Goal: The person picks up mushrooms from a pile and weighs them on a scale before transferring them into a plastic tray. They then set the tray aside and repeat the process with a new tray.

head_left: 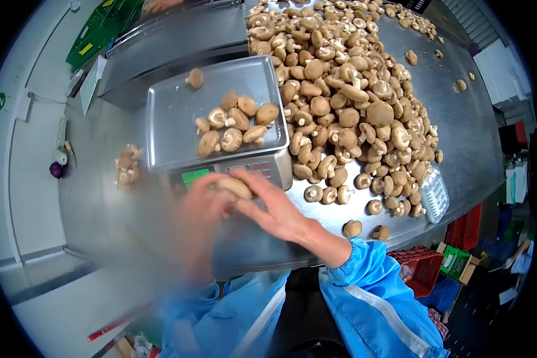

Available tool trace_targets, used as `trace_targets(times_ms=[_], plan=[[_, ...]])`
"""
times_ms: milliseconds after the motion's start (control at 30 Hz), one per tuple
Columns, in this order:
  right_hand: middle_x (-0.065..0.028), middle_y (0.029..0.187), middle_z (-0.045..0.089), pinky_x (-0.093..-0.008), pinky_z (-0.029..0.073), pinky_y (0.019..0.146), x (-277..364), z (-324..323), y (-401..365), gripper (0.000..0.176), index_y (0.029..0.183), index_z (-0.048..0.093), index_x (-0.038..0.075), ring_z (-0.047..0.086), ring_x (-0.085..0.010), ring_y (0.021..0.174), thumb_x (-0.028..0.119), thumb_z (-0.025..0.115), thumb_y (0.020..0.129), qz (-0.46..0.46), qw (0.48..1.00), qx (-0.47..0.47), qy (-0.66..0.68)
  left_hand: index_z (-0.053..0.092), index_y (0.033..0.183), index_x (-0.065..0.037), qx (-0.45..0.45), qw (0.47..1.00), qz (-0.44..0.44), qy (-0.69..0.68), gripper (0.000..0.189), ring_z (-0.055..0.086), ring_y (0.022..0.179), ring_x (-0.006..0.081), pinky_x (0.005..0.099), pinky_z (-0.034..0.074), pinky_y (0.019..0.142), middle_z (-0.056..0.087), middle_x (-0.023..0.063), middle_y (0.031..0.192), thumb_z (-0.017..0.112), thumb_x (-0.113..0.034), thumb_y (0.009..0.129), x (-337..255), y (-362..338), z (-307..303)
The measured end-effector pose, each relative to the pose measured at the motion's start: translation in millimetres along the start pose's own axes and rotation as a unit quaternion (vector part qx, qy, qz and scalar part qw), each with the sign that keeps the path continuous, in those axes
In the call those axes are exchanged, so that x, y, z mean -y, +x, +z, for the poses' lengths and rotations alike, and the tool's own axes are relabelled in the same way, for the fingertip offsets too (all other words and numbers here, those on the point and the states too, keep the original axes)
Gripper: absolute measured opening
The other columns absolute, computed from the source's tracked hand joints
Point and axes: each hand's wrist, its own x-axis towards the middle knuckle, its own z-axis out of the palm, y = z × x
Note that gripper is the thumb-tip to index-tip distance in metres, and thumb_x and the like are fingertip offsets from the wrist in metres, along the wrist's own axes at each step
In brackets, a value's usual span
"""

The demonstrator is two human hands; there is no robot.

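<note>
A brown-capped shiitake mushroom [234,188] is between my two hands, just in front of the scale's display [195,175]. My right hand [271,209] grips it from the right, thumb below and fingers above. From the other side, my left hand [206,206] also closes on the mushroom; a hazy patch smears much of that hand and its wrist. Behind them, the scale's metal pan [173,134] carries several loose shiitakes [237,119], with a single one [194,78] near its far edge.
A large heap of shiitakes [352,101] covers the steel table [459,137] to the right. A clear plastic tray [435,196] lies beside it. Some mushrooms [128,165] sit left of the scale. Red crates [416,268] stand below the right edge; a green crate [98,33] is far left.
</note>
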Motion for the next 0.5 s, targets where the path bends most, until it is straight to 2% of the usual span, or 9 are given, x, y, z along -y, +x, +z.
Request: trace_targets(times_ms=[33, 67, 167, 267, 300, 367, 467, 500], plan=[[-0.0106, 0.124, 0.057, -0.0305, 0.051, 0.090, 3, 7, -5, 0.051, 0.146, 0.036, 0.007, 0.062, -0.0218, 0.101, 0.020, 0.055, 0.100, 0.054, 0.993, 0.032, 0.096, 0.056, 0.124, 0.001, 0.030, 0.999, -0.024, 0.009, 0.036, 0.062, 0.060, 0.0109, 0.0183, 0.047, 0.049, 0.067, 0.0127, 0.103, 0.058, -0.001, 0.088, -5, -5, 6], [-0.0124, 0.112, 0.064, -0.0321, 0.056, 0.080, -7, 13, -11, 0.048, 0.142, 0.040, 0.003, 0.067, -0.0214, 0.097, 0.023, 0.055, 0.100, 0.060, 0.985, -0.011, 0.158, 0.055, 0.124, 0.001, 0.062, 0.997, -0.048, 0.017, 0.037, 0.061, 0.059, 0.0103, 0.0181, 0.047, 0.049, 0.067, 0.0131, 0.102, 0.058, -0.002, 0.087, -11, -8, 9], [-0.0127, 0.113, 0.063, -0.0297, 0.056, 0.075, -32, 4, -36, 0.044, 0.140, 0.042, 0.003, 0.067, -0.0197, 0.094, 0.022, 0.053, 0.101, 0.162, 0.945, -0.031, 0.284, 0.058, 0.119, 0.001, 0.095, 0.990, 0.029, 0.101, 0.031, 0.060, 0.060, 0.0087, 0.0194, 0.045, 0.049, 0.067, 0.0124, 0.105, 0.056, -0.003, 0.089, -18, 7, -16], [-0.0123, 0.114, 0.061, -0.0277, 0.056, 0.072, -45, -10, -55, 0.041, 0.139, 0.043, 0.004, 0.068, -0.0190, 0.091, 0.021, 0.051, 0.102, 0.177, 0.945, -0.078, 0.262, 0.060, 0.121, 0.002, -0.055, 0.980, 0.127, 0.144, 0.033, 0.064, 0.089, 0.0148, 0.0264, 0.051, 0.074, 0.065, 0.0116, 0.116, 0.059, -0.007, 0.089, -23, 57, -55], [-0.0123, 0.115, 0.060, -0.0276, 0.056, 0.073, -46, -14, -58, 0.041, 0.139, 0.043, 0.004, 0.068, -0.0192, 0.091, 0.022, 0.050, 0.102, 0.183, 0.943, -0.087, 0.263, 0.060, 0.123, 0.001, -0.106, 0.964, 0.164, 0.180, 0.035, 0.063, 0.101, 0.0173, 0.0293, 0.052, 0.084, 0.064, 0.0107, 0.120, 0.060, -0.008, 0.089, -29, 79, -60], [-0.0121, 0.117, 0.059, -0.0275, 0.056, 0.074, -45, -18, -59, 0.043, 0.141, 0.042, 0.004, 0.067, -0.0196, 0.093, 0.026, 0.046, 0.104, 0.192, 0.943, -0.085, 0.260, 0.056, 0.132, -0.006, -0.098, 0.916, 0.256, 0.294, 0.045, 0.051, 0.125, 0.0254, 0.0379, 0.043, 0.103, 0.056, 0.0120, 0.134, 0.063, -0.014, 0.088, -32, 124, -66], [-0.0121, 0.120, 0.058, -0.0301, 0.055, 0.079, -45, -19, -58, 0.048, 0.144, 0.039, 0.004, 0.067, -0.0210, 0.095, 0.034, 0.035, 0.106, 0.194, 0.943, -0.073, 0.261, 0.055, 0.135, -0.010, -0.100, 0.789, 0.338, 0.504, 0.052, 0.041, 0.135, 0.0354, 0.0435, 0.036, 0.109, 0.047, 0.0163, 0.144, 0.065, -0.018, 0.085, -23, 185, -65], [-0.0122, 0.121, 0.058, -0.0315, 0.055, 0.081, -46, -19, -56, 0.051, 0.145, 0.037, 0.004, 0.067, -0.0217, 0.096, 0.036, 0.030, 0.107, 0.193, 0.943, -0.069, 0.263, 0.054, 0.135, -0.011, -0.111, 0.774, 0.309, 0.542, 0.053, 0.039, 0.136, 0.0365, 0.0444, 0.034, 0.111, 0.046, 0.0165, 0.145, 0.066, -0.018, 0.084, -20, 198, -64]])
